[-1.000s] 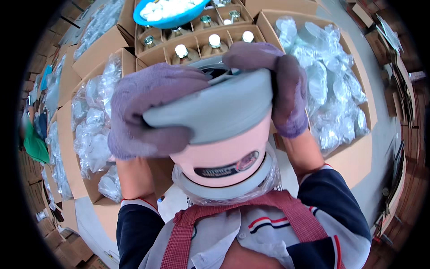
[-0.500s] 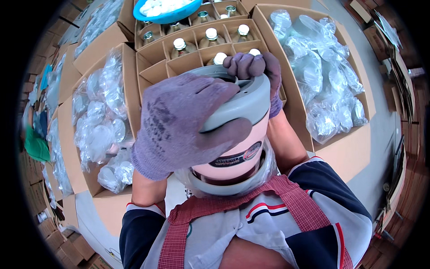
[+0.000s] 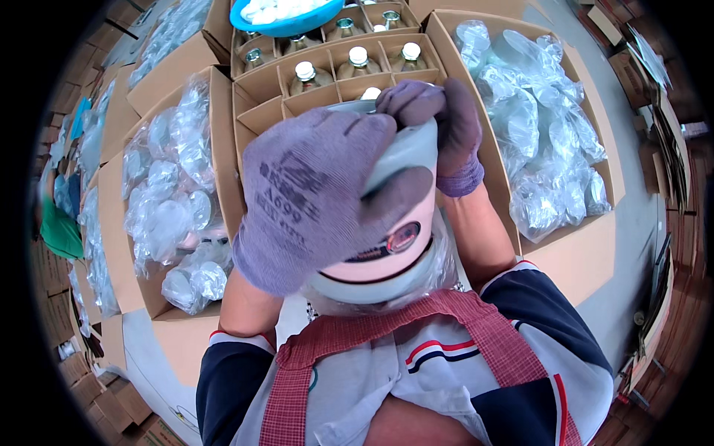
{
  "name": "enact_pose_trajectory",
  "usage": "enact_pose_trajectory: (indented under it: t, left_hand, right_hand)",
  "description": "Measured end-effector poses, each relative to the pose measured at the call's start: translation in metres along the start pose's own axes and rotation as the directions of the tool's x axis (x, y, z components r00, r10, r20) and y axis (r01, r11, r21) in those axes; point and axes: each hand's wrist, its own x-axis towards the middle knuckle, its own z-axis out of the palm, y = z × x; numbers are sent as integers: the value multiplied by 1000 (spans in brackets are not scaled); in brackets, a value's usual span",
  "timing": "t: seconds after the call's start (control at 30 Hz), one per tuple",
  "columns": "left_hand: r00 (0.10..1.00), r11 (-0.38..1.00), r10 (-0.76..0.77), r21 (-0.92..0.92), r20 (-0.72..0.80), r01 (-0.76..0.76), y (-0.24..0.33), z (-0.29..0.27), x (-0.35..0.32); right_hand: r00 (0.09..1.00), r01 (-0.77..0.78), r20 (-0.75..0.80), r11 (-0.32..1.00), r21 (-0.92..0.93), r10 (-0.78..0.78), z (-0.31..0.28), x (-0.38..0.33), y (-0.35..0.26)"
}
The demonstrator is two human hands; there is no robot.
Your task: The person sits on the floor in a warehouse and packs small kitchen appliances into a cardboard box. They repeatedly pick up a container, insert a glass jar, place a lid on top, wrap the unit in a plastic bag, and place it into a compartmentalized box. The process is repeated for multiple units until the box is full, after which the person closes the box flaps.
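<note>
A pink jug [image 3: 416, 221] with a thick grey top [image 3: 405, 154] and a pale grey base ring [image 3: 357, 288] stands upright close against my chest. Clear plastic film [image 3: 444, 256] hangs around its lower part. My left hand [image 3: 316, 197], in a purple-grey knit glove, clasps the near left of the grey top, thumb across the front. Over the far right of the rim, my right hand [image 3: 439, 119] curls its gloved fingers. Both hands hide much of the top. A dark oval label [image 3: 401, 238] shows partly below my left thumb.
Beyond the jug, a divided carton [image 3: 260, 88] holds glass bottles with white caps [image 3: 358, 56]. A blue basin [image 3: 297, 26] of small white pieces rests at the back. Open cartons of clear-bagged items [image 3: 539, 134] flank me. A person in green [image 3: 61, 230] is at far left.
The jug has shifted and turned slightly under my hands, its grey top now a little farther from me. My left hand has rolled so more of its back shows. Both hands keep their hold.
</note>
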Motion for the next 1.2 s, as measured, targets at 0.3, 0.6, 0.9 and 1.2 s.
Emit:
enact_pose_trajectory:
  t: [0.3,0.6,0.9,1.2]
  left_hand:
    - [984,926,-4,-373,-176,-63,-61,-10,-15]
    - [880,529,-465,-828,-98,188,-70,-10,-44]
    - [916,775,-402,-531,4,342,-10,-34,-138]
    - [884,962,-19,-250,-466,-111,22,-45,-64]
  right_hand:
    - [875,-449,-159,889,92,458,-1,47,-7]
    - [937,-320,-37,810,-491,348,23,30,-55]
    - [881,296,469,699,-651,64,38,12,-119]
    - [990,123,113,876,-467,-79,97,5,-127]
